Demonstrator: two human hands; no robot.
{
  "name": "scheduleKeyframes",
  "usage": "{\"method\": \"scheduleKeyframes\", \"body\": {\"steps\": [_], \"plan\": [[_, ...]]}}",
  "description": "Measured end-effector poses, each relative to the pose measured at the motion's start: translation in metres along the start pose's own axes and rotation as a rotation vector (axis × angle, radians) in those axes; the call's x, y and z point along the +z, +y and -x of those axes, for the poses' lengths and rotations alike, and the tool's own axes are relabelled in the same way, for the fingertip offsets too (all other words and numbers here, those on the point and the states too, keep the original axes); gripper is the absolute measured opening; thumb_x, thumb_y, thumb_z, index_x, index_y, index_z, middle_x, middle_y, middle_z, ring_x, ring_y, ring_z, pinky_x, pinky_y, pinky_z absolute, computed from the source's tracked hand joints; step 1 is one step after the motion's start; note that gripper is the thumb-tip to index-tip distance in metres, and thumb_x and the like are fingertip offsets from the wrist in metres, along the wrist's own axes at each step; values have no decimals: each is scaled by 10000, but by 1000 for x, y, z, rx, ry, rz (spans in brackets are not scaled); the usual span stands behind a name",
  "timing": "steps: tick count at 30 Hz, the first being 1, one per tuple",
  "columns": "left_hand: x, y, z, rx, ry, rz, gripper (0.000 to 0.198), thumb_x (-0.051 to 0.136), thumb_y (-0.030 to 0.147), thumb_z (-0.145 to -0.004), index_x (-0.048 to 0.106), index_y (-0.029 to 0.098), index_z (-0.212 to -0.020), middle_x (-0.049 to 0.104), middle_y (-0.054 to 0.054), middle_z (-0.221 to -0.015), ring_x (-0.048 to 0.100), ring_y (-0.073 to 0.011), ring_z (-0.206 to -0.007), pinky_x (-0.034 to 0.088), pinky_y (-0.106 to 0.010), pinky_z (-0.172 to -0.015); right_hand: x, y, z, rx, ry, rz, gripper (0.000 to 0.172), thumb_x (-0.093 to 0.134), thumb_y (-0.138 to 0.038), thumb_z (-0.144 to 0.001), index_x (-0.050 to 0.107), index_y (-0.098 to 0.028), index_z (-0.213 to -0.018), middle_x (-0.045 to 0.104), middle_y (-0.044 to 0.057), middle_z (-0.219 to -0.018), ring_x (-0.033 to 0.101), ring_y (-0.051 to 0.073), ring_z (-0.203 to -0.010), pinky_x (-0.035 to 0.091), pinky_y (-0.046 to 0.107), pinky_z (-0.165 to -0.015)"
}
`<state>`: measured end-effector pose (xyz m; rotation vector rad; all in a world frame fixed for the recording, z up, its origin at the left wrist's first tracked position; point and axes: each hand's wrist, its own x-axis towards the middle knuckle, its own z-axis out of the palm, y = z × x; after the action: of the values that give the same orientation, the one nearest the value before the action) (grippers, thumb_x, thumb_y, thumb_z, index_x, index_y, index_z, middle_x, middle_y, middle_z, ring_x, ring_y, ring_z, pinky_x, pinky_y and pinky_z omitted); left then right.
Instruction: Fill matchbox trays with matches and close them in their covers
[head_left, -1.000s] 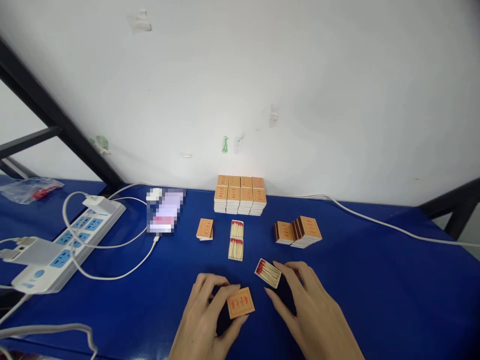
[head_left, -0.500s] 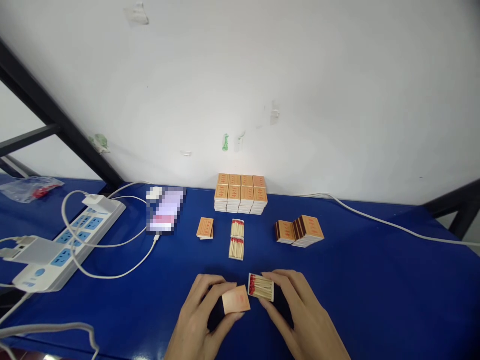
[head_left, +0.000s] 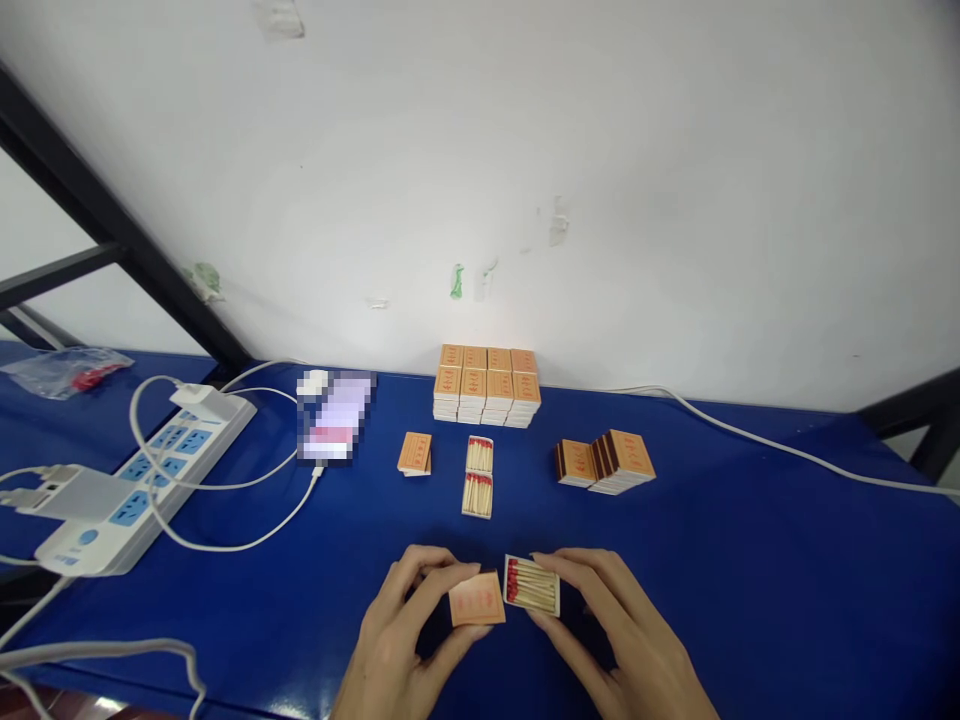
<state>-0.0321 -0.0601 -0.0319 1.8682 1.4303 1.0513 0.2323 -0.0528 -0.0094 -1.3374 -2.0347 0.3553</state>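
Observation:
Between thumb and fingers, my left hand (head_left: pixel 412 635) grips an orange matchbox sleeve (head_left: pixel 478 600) with red print. My right hand (head_left: pixel 604 625) pinches a white matchbox tray (head_left: pixel 532 585) full of matches, their red heads pointing left toward the sleeve. Sleeve and tray are close together, with the tray outside the sleeve. Just beyond the hands, two open trays of matches (head_left: pixel 478 494) lie end to end on the blue table (head_left: pixel 360 520). To their left sits a small pile of matchbox parts (head_left: pixel 415 453), orange on top.
A block of stacked matchboxes (head_left: pixel 487 385) stands against the wall. More matchboxes (head_left: pixel 604 462) are lined up at the right. Leftward are a pixelated phone (head_left: pixel 339 415), a white power strip (head_left: pixel 146 490) with looping cables, and a plastic bag (head_left: pixel 67 372). A white cable (head_left: pixel 750 445) runs along the right.
The tray in my right hand has shifted slightly right and down and turned a little. My left hand keeps its hold on the sleeve. The whole view has shifted slightly.

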Motion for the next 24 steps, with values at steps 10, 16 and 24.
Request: {"method": "scheduleKeyframes", "body": {"steps": [10, 16, 24], "plan": [[0, -3, 1, 32, -24, 18, 279, 779, 493, -1132, 815, 409, -1395, 771, -63, -1286, 806, -265, -1142, 674, -369, -995, -6, 1, -4, -51, -78, -67, 285, 608, -357, -1196, 721, -339, -1457, 814, 82, -1258, 870, 237, -1071, 762, 317, -908], [-1, -2, 1, 73, -49, 51, 298, 791, 457, -1132, 792, 430, -1428, 757, -42, -1281, 796, -237, -1139, 667, -330, -995, -7, 2, -1, -44, -194, -127, 348, 563, -258, -1195, 718, -341, -1495, 800, 98, -1316, 866, 245, -1109, 763, 332, -930], [-8, 2, -5, 122, -58, 139, 375, 887, 379, -1073, 797, 410, -1436, 776, -24, -1197, 825, -204, -1051, 685, -273, -935, -15, 1, -3, -71, -214, -156, 401, 594, -259, -1189, 693, -333, -1571, 794, 95, -1358, 855, 231, -1177, 740, 323, -1012]]}}
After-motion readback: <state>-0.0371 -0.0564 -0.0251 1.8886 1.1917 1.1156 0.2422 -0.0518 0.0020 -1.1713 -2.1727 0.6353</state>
